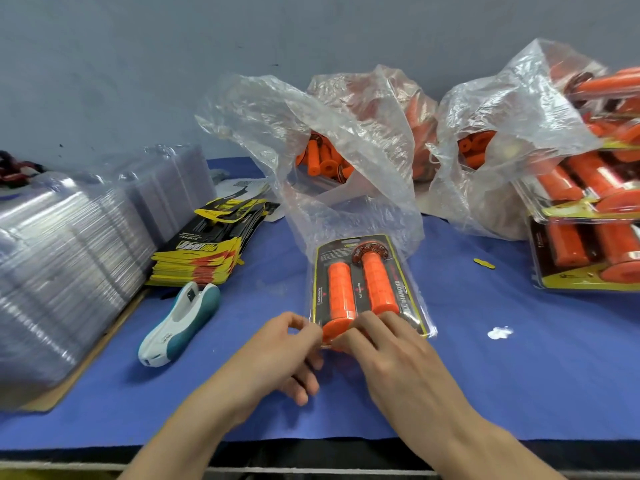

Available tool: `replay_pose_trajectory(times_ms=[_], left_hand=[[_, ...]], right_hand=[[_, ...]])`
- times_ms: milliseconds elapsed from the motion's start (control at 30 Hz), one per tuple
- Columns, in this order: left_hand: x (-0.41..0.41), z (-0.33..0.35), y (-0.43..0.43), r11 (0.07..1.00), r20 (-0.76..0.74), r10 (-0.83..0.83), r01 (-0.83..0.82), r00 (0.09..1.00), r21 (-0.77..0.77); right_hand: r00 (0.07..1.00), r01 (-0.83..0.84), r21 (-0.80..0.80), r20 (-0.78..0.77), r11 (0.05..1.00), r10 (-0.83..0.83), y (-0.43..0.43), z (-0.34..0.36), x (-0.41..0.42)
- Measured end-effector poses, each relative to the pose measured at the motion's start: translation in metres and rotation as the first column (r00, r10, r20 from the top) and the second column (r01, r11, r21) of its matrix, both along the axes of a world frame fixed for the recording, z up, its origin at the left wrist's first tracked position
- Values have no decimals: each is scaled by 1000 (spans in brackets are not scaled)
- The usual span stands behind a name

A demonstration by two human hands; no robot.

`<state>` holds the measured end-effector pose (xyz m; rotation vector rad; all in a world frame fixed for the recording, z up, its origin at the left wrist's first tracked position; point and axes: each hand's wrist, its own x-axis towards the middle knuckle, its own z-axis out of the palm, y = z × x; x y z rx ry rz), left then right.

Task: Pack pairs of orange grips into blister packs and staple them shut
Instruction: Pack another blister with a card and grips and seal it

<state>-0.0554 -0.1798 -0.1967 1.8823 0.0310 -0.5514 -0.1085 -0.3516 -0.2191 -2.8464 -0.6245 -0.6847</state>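
The clear plastic blister pack with its black-and-yellow card (pixel 319 268) lies flat, its long axis running straight away from the person. The pair of orange ribbed rubber grips (pixel 341 292) sits inside it, parallel to that axis. Both hands meet at the pack's near short edge. The left hand (pixel 277 348) pinches that edge between thumb and forefinger, its other fingers loosely curled. The right hand (pixel 391 355) lays nearly straight fingers on the edge, pressing it down; its thumb is hidden. The white-and-teal handheld stapler (pixel 180 323) lies left of the pack, slanted, so the left hand is probably nearer for fetching it.
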Motion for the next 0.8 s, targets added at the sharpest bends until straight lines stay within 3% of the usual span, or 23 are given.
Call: replay_pose_trajectory(times_ms=[100,267,400,500,667,800], left_hand=[[0,1,-7,998,1,24,-23,1000,-60],[-3,3,-15,977,-163,26,-60,986,-206],[-11,1,-18,975,-211,-90,43,973,-216],[-10,3,-17,973,-193,-167,130,967,-188],[2,1,-17,999,24,8,-7,1000,-51],[3,-1,-24,981,-21,81,-83,996,-177]], right_hand=[[999,20,21,26,1000,-21,-3,0,0],[995,-11,-27,97,1000,14,-5,3,-5],[991,-23,-18,130,1000,26,-10,5,-7],[991,-17,13,135,1000,15,-19,1,-3],[990,-102,73,104,992,94,-29,-9,4],[983,-180,157,-1,971,182,-43,-1,12]])
